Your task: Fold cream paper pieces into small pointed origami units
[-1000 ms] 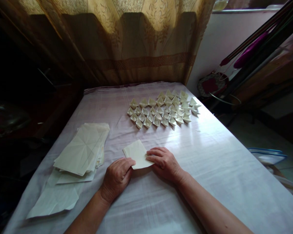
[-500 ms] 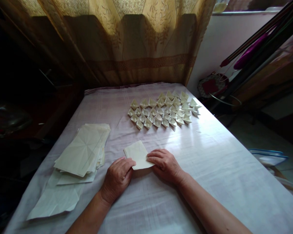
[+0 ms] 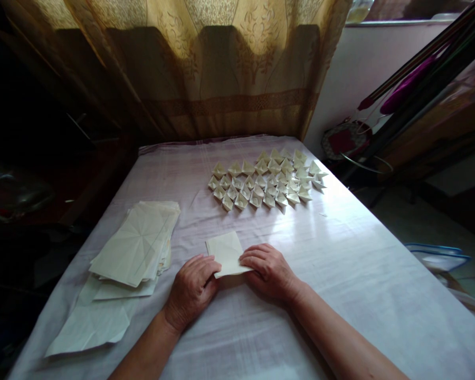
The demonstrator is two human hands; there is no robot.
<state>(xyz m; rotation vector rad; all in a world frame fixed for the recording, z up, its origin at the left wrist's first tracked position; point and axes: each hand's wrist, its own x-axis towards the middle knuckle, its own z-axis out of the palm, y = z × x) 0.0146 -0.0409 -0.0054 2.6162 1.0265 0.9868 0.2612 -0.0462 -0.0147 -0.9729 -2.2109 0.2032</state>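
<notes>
A small folded sheet of cream paper (image 3: 226, 252) is held between my two hands above the table's near middle. My left hand (image 3: 193, 282) grips its lower left corner, thumb against fingers. At the lower right corner, my right hand (image 3: 267, 269) pinches the paper with its fingers on top and the thumb hidden. The sheet's near edge is slightly raised toward me. Beyond it stand several small folded paper boats (image 3: 261, 182) in close rows.
To the left lies a stack of creased paper sheets (image 3: 132, 243), with a looser sheet (image 3: 91, 327) under its near end. A pale cloth (image 3: 237, 338) covers the table. A patterned curtain (image 3: 221, 68) hangs behind the far edge.
The folded paper has turned slightly and shifted a little to the right in my hands. Both hands keep their hold on it.
</notes>
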